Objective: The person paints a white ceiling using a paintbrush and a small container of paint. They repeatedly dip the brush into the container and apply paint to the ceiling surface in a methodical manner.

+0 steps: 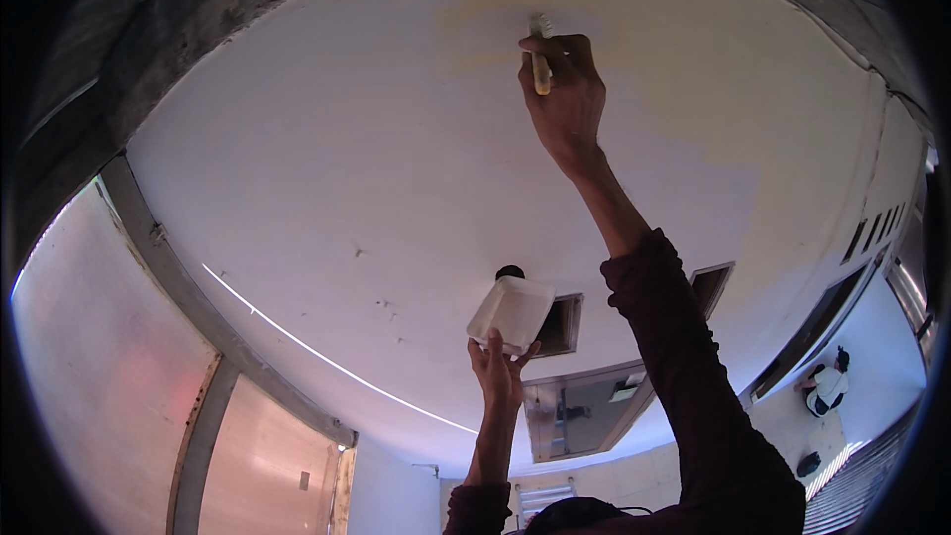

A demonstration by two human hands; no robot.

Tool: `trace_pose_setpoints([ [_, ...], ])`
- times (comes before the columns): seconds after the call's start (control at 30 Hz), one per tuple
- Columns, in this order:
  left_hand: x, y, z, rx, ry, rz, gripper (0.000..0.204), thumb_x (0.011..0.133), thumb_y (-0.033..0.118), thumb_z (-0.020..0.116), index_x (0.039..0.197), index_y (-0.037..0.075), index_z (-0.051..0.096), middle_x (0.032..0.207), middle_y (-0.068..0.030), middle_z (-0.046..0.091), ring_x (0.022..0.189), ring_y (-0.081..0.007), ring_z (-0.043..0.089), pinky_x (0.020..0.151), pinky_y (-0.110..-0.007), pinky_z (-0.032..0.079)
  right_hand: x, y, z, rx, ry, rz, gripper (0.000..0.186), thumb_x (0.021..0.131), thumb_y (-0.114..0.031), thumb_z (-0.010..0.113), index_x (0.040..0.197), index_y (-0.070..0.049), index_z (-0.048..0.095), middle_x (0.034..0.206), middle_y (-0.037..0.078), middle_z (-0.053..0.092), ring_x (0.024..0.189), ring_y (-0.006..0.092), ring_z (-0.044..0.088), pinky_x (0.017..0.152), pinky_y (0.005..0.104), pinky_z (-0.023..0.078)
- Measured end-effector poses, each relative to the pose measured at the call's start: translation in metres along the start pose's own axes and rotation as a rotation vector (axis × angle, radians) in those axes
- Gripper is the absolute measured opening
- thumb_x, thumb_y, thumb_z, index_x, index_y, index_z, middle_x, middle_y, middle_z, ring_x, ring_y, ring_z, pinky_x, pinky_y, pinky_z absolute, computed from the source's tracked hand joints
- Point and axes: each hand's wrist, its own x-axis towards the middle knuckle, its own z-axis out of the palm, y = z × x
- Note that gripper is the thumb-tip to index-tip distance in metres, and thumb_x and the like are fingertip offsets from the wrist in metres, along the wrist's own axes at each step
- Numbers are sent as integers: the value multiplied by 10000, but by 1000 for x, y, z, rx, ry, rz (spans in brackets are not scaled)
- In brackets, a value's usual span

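My right hand (560, 89) is raised high against a broad white painted surface (297, 159), gripping a paintbrush (542, 79) by its pale handle, with the bristles at the surface beside a yellowish area. Lower down, my left hand (500, 376) holds a translucent white plastic container (510, 312) from underneath, fingers wrapped round its base. Its contents look whitish, though I cannot make them out clearly. A dark round shape (510, 271) shows just behind the container.
Square openings (708, 287) and a larger framed pane (555, 416) break the painted surface. Pinkish panels (109, 337) in grey frames stand left. Dark beams (79, 109) border the upper left. Another person (828, 386) in a light top is low at the right, near a dark object (809, 465).
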Motion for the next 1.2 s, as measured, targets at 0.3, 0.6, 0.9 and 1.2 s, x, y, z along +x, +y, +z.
trace_pose_setpoints([
  [0.3,1,-3,-1,-2,-18,7,540,1048,352,585,1399,58,299,1390,-219,466,1218,-392,600,930,-592,611,-11,-68,54,415,-170,8,158,853,-65,728,1000,-122,726,984,92,650,771,255,681,662,362,578],
  [0.6,3,-3,0,-48,-20,-21,557,1039,300,609,1408,55,272,1393,-240,443,1228,-393,584,887,-586,641,20,46,-49,109,0,165,148,907,-72,705,1050,-109,714,1032,80,631,772,200,692,643,325,596],
  [0.9,3,-1,-1,-12,-2,-12,501,1059,320,566,1381,51,292,1353,-229,479,1173,-393,619,905,-593,620,50,28,-83,34,-209,97,149,903,-120,660,1037,-71,705,1107,93,667,708,213,696,631,362,600],
  [1.2,2,-1,-3,-10,10,-5,513,1048,333,588,1366,54,298,1358,-231,472,1184,-406,610,921,-616,609,120,41,-29,-511,-788,-501,215,786,-147,629,932,-3,695,1414,175,575,738,305,727,641,448,593],
])
